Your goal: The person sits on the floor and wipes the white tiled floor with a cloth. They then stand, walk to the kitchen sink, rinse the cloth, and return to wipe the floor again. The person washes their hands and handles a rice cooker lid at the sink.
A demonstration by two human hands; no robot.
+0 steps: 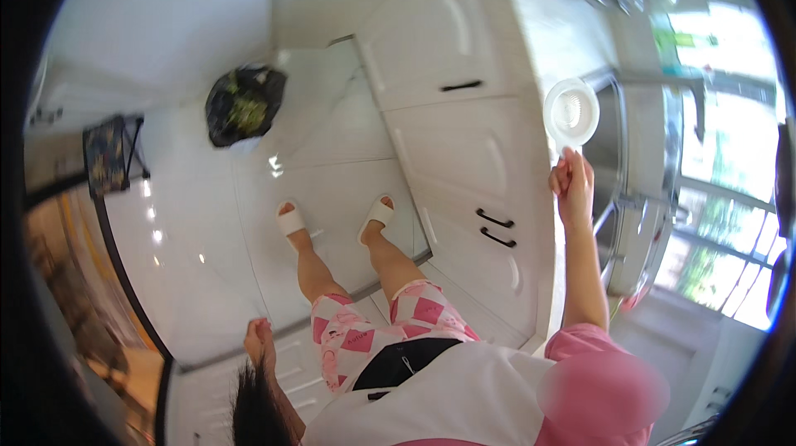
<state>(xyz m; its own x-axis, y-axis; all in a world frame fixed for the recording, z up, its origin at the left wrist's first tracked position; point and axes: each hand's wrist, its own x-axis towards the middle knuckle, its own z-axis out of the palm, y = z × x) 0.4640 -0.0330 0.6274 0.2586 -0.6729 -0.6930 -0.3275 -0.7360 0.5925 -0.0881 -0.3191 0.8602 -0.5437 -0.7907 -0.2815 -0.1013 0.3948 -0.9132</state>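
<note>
In the head view, my right hand (574, 188) reaches forward along the counter and grips the short handle of a white round vessel (572, 113). I see the vessel from above; its inside looks ridged or slotted and its rim is wide. It is over the counter edge beside the steel sink (603, 135). Whether it rests on the counter or hangs above it I cannot tell. My left hand (259, 340) hangs low at my left side, fingers curled together, with nothing seen in it.
White cabinets (451, 141) with black handles run below the counter (550, 42). A faucet (698, 104) stands by the window. On the tiled floor (323, 135) sits a black bag (217, 107) of green scraps. A folding stool (107, 157) is near the doorway.
</note>
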